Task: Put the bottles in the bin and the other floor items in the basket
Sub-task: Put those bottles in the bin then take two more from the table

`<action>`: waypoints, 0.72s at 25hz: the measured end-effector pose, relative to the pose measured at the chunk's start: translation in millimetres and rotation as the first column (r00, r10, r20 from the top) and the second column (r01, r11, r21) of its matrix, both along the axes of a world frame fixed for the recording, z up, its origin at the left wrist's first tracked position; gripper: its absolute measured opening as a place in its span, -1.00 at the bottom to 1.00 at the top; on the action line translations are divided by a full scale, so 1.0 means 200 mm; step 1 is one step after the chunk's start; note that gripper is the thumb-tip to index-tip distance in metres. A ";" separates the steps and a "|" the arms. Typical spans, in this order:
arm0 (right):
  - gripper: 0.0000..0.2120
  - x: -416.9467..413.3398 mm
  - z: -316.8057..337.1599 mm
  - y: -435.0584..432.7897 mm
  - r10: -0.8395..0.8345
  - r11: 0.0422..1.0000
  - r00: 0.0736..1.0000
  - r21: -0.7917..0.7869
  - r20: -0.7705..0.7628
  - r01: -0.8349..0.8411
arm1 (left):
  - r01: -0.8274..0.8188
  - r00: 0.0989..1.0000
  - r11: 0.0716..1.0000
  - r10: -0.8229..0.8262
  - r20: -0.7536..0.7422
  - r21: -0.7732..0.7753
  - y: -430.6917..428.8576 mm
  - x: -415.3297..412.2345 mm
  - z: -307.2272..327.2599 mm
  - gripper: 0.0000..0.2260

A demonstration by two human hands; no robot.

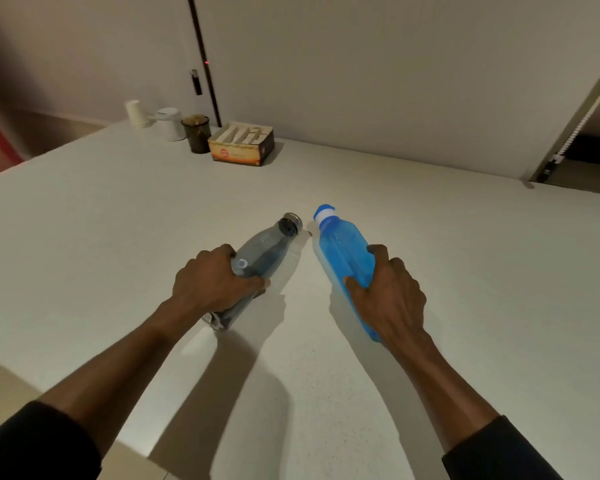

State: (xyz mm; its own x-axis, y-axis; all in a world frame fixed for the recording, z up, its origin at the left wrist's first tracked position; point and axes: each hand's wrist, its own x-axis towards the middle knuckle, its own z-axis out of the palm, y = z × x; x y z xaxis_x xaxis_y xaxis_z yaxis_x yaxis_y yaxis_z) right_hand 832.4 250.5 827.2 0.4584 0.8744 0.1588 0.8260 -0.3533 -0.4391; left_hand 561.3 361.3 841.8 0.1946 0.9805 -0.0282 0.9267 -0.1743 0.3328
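A smoky grey bottle (269, 252) with a metal cap lies tilted on the white counter (118, 220), cap pointing away from me. My left hand (210, 282) grips its lower body, fingers curled round it. A blue bottle (343, 254) with a blue and white cap lies beside it to the right, also pointing away. My right hand (388, 292) holds the blue bottle's lower half, thumb on top and fingers over its side. The two bottles are apart, their caps close together. No bin or basket is in view.
At the counter's far edge stand a stack of paper cups (137, 114), a white cup (168, 123), a dark cup (196, 133) and an open orange cardboard box (241, 143). A wall rises behind; a doorway (589, 133) opens at right.
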 end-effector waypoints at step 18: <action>-0.44 -1.70 0.09 -0.08 0.429 0.897 0.876 0.215 -0.219 -0.386 | -0.635 0.768 0.758 0.598 0.229 0.150 -0.80 -1.56 0.04 -0.21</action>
